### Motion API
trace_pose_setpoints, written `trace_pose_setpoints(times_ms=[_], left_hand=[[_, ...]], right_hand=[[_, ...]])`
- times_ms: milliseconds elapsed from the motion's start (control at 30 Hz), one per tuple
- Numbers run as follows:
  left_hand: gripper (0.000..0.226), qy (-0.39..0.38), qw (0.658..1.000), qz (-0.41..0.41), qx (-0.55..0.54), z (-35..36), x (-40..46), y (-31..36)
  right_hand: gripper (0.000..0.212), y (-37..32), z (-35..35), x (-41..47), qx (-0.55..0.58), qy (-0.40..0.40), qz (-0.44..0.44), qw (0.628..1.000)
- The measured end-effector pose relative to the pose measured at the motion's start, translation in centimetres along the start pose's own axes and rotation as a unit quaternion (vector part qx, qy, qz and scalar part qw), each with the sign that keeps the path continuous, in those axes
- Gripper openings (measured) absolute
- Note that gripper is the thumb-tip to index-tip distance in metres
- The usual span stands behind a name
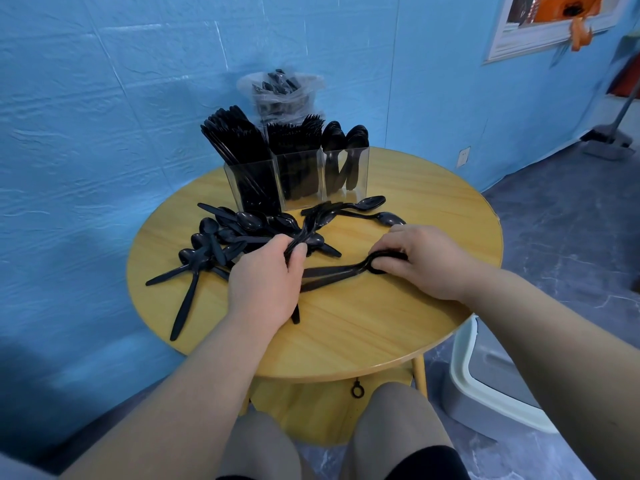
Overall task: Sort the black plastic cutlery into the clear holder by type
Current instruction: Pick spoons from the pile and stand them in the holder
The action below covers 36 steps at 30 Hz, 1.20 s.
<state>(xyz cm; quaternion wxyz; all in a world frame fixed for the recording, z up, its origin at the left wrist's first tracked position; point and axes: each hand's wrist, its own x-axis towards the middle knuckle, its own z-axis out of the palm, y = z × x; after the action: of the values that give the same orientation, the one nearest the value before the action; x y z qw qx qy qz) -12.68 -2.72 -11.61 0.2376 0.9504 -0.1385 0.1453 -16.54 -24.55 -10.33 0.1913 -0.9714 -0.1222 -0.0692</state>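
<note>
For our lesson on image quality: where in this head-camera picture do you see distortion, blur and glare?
Head view: wide-angle bending curves the wall seams and stretches the forearms at the edges; the picture frame top right is smeared; soft sheen lies on the clear holder and round table; the centre, both hands included, stays sharp.

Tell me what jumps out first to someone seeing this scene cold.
The two hands at the middle of the round table: the left hand grips a bundle of black spoons, the right hand curls round the bowls of a few more. Left of them lies a loose spoon pile. At the table's far edge stands the clear holder, its three compartments packed with black cutlery.
</note>
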Motion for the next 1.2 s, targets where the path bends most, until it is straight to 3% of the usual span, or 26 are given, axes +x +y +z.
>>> trace_pose_setpoints(times_ms=[300, 433, 533, 700, 867, 1067, 1200], left_hand=[[0.028, -0.072, 0.995, 0.067, 0.03, -0.1, -0.3, 0.5], [0.03, -0.091, 0.99, 0.098, 0.031, 0.0, -0.4, 0.4], [0.034, -0.106, 0.987, 0.118, 0.026, 0.3, -0.3, 0.2], [0.038, -0.139, 0.981, 0.136, 0.023, 0.5, -0.1, -0.1], [0.04, -0.133, 0.984, 0.123, 0.009, 0.2, -0.3, 0.2], [0.04, -0.126, 0.984, 0.123, 0.012, 0.1, -0.3, 0.1], [0.041, -0.134, 0.984, 0.116, -0.013, 0.1, -0.2, -0.1]], right_hand=[[0.025, -0.4, 1.5, 0.0, -0.022, 0.096, 0.0, 0.995], [0.015, -0.8, 1.6, -0.2, 0.017, 0.146, 0.011, 0.989], [0.019, -0.8, 1.6, -0.2, 0.032, 0.174, 0.03, 0.984], [0.042, -0.7, 1.8, 0.2, 0.005, 0.109, 0.028, 0.994], [0.024, -0.4, 1.8, 0.2, -0.011, 0.109, 0.029, 0.994], [0.038, -0.3, 2.0, 0.3, -0.027, 0.093, 0.038, 0.995], [0.028, -0.1, 2.0, 0.2, -0.027, 0.096, 0.037, 0.994]])
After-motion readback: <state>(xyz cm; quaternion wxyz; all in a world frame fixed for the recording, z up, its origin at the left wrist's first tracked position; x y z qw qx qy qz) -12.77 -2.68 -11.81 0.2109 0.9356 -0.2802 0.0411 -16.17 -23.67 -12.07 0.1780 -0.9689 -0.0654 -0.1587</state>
